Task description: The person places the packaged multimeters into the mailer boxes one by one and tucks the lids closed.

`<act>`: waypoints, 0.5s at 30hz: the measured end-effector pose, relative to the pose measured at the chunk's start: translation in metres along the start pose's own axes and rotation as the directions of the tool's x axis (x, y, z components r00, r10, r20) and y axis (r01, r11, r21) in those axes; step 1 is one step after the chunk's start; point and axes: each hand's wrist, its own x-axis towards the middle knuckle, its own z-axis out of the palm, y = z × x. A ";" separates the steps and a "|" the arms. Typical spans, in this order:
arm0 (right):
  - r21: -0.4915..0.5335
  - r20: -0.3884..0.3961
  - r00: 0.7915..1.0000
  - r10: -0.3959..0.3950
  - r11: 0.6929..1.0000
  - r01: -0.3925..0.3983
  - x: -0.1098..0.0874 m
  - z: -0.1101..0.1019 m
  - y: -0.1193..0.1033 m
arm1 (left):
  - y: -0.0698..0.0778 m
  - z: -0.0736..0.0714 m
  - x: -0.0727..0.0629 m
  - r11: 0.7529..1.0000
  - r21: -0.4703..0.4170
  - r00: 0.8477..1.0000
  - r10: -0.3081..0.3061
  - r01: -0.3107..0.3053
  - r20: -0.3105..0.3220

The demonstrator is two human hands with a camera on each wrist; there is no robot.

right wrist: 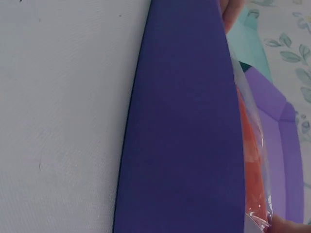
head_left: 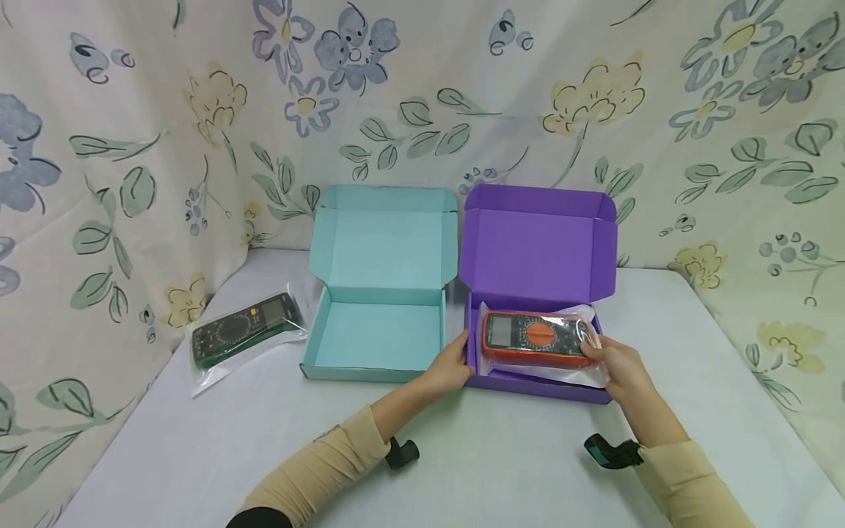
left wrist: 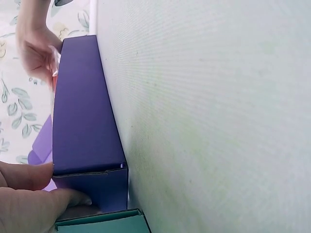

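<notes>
An orange multimeter [head_left: 540, 339] in a clear plastic bag lies in the opening of a purple cardboard box [head_left: 535, 246] whose lid stands raised. My right hand [head_left: 623, 370] grips the bagged multimeter at its right end, thumb on top. At the box's left side, my left hand [head_left: 452, 367] pinches the wall near the front corner, and the left wrist view shows thumb and fingers [left wrist: 29, 175] on either side of that edge. The right wrist view has the box's front wall [right wrist: 184, 126] with the multimeter's orange side rising above it.
Just left of the purple box stands an open light-teal box [head_left: 386, 330] with nothing inside. A green-cased multimeter [head_left: 244, 330] in a clear bag lies farther left on the white table [head_left: 462, 469]. A floral curtain [head_left: 422, 88] hangs behind.
</notes>
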 end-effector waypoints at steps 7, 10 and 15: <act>-0.408 -0.056 0.996 -0.075 0.912 0.046 0.006 0.008 0.004 | -0.002 0.001 0.001 1.000 0.014 1.000 0.004 -0.004 0.000; -0.507 -0.049 0.994 -0.099 0.860 0.060 0.010 0.011 0.006 | -0.002 0.002 0.000 0.999 0.037 1.000 0.003 -0.003 -0.004; -0.568 -0.070 0.990 -0.120 0.821 0.059 0.016 0.014 0.010 | -0.001 0.003 -0.001 0.999 0.048 1.000 0.003 -0.003 -0.001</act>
